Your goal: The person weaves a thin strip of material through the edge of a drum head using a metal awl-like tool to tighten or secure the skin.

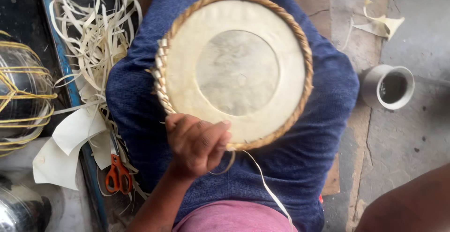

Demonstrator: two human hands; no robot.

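A round drum head [236, 70] of pale hide with a darker grey centre lies on my blue-clothed lap [323, 101]. A braided straw-coloured rim [307, 58] runs around it, with a flatter woven stretch on its left side. My left hand [197, 143] sits at the near edge of the rim, fingers closed on a thin pale strip [268, 188] that loops under the hand and trails toward my body. My right hand is out of sight. A bare brown limb [412, 204] shows at the bottom right corner, and I cannot tell what part it is.
Orange-handled scissors [117, 175] lie left of my lap beside white hide scraps [70, 143] and a heap of pale strips [101, 40]. A round vessel bound in yellow cord [18, 91] sits far left. A grey cup [388, 86] stands on the floor at right.
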